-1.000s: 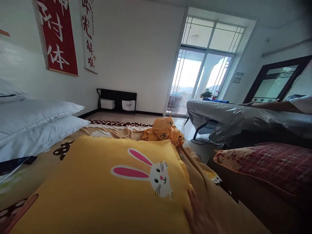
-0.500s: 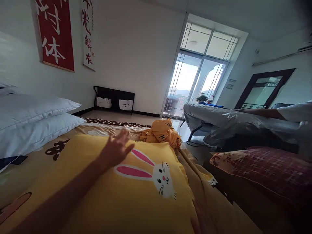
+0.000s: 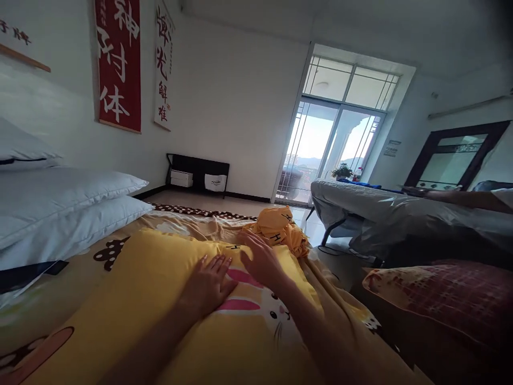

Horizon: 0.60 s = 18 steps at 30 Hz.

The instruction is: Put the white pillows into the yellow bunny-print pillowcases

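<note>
A yellow pillow with a white rabbit face and pink ears lies flat before me. My left hand rests on it with the fingers stretched out, left of the rabbit's ears. Over the far edge reaches my right hand, fingers extended and palm low on the cloth; whether it presses down I cannot tell. My right wrist and forearm cover part of the rabbit's face. Just beyond that hand sits a crumpled heap of orange-yellow cloth with dark markings.
A patterned tan blanket spreads beneath the pillow. White pillows are stacked at left. A reddish plaid cushion lies at right, below a plastic-covered table, where another person's arm rests. A low black rack stands by the wall.
My right hand has come up from the lower right onto the pillow's far part. My left hand now lies flat, closer to the rabbit's ears. The view has shifted slightly left and up.
</note>
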Motion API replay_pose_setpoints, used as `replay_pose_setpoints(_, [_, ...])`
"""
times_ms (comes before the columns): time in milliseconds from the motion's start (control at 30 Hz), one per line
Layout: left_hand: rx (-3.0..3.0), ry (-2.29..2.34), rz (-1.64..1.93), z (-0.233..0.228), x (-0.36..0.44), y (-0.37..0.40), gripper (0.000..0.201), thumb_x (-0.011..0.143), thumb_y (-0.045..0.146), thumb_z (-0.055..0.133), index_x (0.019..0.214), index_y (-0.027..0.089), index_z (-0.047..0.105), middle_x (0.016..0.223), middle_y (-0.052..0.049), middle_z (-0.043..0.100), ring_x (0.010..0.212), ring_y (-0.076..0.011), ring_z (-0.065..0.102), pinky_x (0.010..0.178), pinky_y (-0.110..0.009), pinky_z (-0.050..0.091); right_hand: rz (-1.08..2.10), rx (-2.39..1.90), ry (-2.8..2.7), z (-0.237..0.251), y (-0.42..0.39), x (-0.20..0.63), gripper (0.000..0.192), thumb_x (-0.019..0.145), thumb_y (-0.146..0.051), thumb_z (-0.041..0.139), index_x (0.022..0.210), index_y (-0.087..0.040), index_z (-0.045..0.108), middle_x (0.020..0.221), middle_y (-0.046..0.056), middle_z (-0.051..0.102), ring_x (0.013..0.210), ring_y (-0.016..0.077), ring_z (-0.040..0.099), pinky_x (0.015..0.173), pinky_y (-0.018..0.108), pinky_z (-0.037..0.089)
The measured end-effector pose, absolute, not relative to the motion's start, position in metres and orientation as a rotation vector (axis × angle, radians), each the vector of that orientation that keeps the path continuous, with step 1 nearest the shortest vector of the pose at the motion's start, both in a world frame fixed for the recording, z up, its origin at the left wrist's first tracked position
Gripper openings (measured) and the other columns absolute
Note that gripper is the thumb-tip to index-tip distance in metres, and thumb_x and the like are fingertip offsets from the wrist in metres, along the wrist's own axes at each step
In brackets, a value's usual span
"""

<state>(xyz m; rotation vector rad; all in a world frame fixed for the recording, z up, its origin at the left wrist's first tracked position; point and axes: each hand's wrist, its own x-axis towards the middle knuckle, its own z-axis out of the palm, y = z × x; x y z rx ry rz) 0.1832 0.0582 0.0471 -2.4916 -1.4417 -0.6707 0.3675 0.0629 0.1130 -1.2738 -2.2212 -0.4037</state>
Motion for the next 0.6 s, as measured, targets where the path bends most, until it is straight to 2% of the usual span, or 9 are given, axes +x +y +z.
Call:
replay_pose_setpoints(67, [-2.508,-1.434,-0.654,0.044,0.182,0.053,0.06,0.094,0.052,0.032,0.141,0.016,0.041,0.144,-0.011,0.044,0.134,-0.0257,0.039,0.111,-0.052,0.025,-0.321,-1.329,-2.285,0.114,0.092,0.329,0.041,0.09,-0.026,0.047,0.13,-0.023,0.052,0.139,0.004,0.052,0.13,0.0152,0.042,0.106,0.034,0.032])
replay_pose_setpoints(167, [-2.557,-1.479,-0.586,0.038,0.178,0.037,0.055,0.094,0.047,0.031,0.138,0.018,0.045,0.143,-0.009,0.046,0.133,-0.0252,0.041,0.112,-0.053,0.023,-0.261,-1.439,-2.263,0.079,0.115,0.304,0.033,0.091,-0.022,0.045,0.121,-0.015,0.058,0.124,0.011,0.063,0.118,0.0198,0.055,0.097,0.038,0.041])
replay_pose_setpoints(267, [-2.606,-1.586,-0.451,0.05,0.173,0.027,0.045,0.092,0.04,0.034,0.122,0.019,0.06,0.126,-0.01,0.063,0.119,-0.026,0.055,0.108,-0.051,0.031,-0.238,-1.508,-2.208,0.035,0.114,0.304,0.037,0.094,-0.024,0.04,0.126,-0.012,0.055,0.128,0.015,0.059,0.122,0.0245,0.051,0.1,0.044,0.039])
replay_pose_setpoints(333, [-2.603,-1.723,-0.263,0.075,0.174,0.037,0.039,0.088,0.036,0.038,0.1,0.017,0.07,0.1,-0.012,0.072,0.095,-0.0271,0.066,0.093,-0.045,0.046,-0.228,-1.531,-2.176,0.019,0.109,0.305,0.042,0.094,-0.028,0.039,0.131,-0.011,0.05,0.133,0.017,0.055,0.127,0.0274,0.046,0.104,0.048,0.034])
replay_pose_setpoints(367, [-2.608,-1.819,-0.111,0.091,0.176,0.05,0.036,0.085,0.032,0.039,0.087,0.017,0.073,0.087,-0.013,0.073,0.081,-0.0267,0.068,0.079,-0.041,0.051,-0.221,-1.539,-2.169,0.016,0.107,0.305,0.044,0.095,-0.029,0.038,0.132,-0.011,0.05,0.134,0.017,0.054,0.128,0.0283,0.045,0.105,0.049,0.033])
replay_pose_setpoints(400, [-2.583,-1.875,-0.042,0.107,0.178,0.066,0.035,0.083,0.03,0.041,0.08,0.017,0.073,0.081,-0.013,0.073,0.075,-0.0263,0.068,0.071,-0.037,0.051,-0.216,-1.547,-2.163,0.015,0.105,0.304,0.044,0.095,-0.03,0.037,0.132,-0.011,0.05,0.133,0.017,0.054,0.128,0.0288,0.045,0.106,0.049,0.032])
replay_pose_setpoints(433, [-2.542,-1.891,-0.072,0.12,0.181,0.084,0.033,0.081,0.03,0.043,0.081,0.016,0.073,0.084,-0.014,0.073,0.078,-0.0272,0.068,0.07,-0.036,0.051,-0.214,-1.554,-2.157,0.016,0.103,0.303,0.045,0.095,-0.03,0.035,0.133,-0.012,0.05,0.133,0.017,0.054,0.128,0.0289,0.045,0.106,0.048,0.032])
replay_pose_setpoints(500, [-2.439,-1.917,-0.161,0.137,0.184,0.12,0.038,0.082,0.027,0.039,0.099,0.012,0.07,0.103,-0.02,0.069,0.096,-0.0311,0.065,0.078,-0.039,0.049,-0.21,-1.576,-2.134,0.019,0.101,0.303,0.045,0.096,-0.031,0.032,0.134,-0.014,0.05,0.135,0.015,0.053,0.128,0.0283,0.044,0.107,0.047,0.031])
replay_pose_setpoints(600, [-2.359,-1.982,-0.233,0.123,0.179,0.154,0.044,0.085,0.027,0.035,0.11,0.011,0.067,0.114,-0.022,0.066,0.107,-0.0332,0.061,0.09,-0.045,0.044,-0.186,-1.587,-2.124,0.022,0.097,0.31,0.046,0.096,-0.03,0.028,0.136,-0.016,0.048,0.138,0.012,0.051,0.131,0.026,0.042,0.108,0.045,0.029])
